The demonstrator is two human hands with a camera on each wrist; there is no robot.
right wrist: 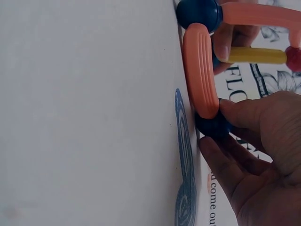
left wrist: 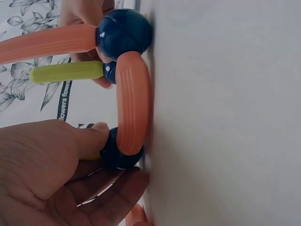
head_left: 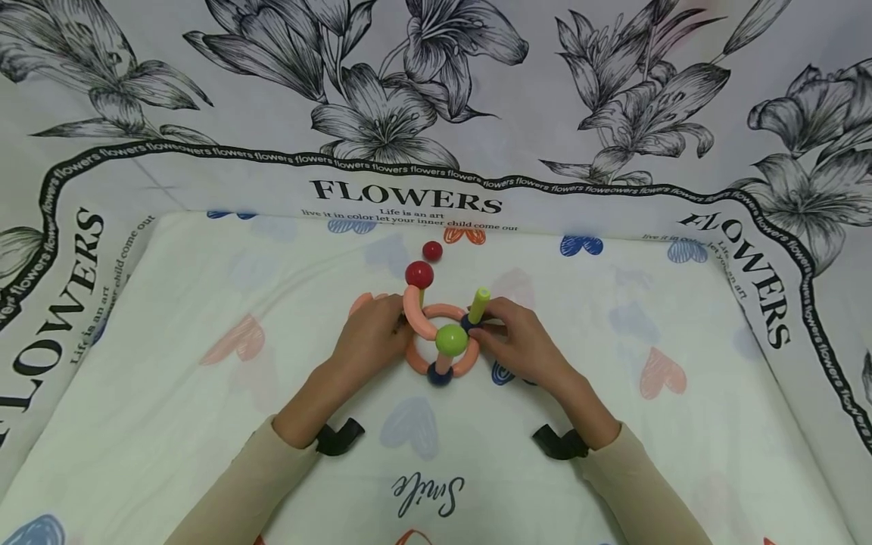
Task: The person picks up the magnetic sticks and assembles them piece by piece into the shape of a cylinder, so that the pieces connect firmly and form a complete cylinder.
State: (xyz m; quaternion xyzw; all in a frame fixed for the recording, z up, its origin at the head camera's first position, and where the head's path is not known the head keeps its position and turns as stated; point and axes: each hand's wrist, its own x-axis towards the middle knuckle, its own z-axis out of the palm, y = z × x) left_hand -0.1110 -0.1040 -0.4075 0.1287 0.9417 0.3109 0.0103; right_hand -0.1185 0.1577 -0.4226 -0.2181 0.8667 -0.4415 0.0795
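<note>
A ring of curved orange rods [head_left: 415, 360] joined by dark blue balls lies on the table between my hands. My left hand [head_left: 371, 333] pinches the blue ball [left wrist: 115, 155] at its left, thumb on top. On the opposite side, my right hand [head_left: 523, 341] grips another blue ball [right wrist: 214, 125] between thumb and fingers. A lime rod [head_left: 480, 305] stands up from that right ball. At the front ball [head_left: 440, 375], an upright rod carries a green ball [head_left: 451, 341]. An upper curved orange rod [head_left: 417, 315] links it to a red ball [head_left: 418, 275] above a yellow rod [right wrist: 258, 55].
A smaller-looking red ball [head_left: 432, 251] sits behind the structure. Orange pieces [head_left: 361, 303] lie just beyond my left hand, partly hidden by it. A white cloth with printed hearts [head_left: 663, 373] covers the table, and a flower-printed sheet [head_left: 409, 198] borders its back and sides.
</note>
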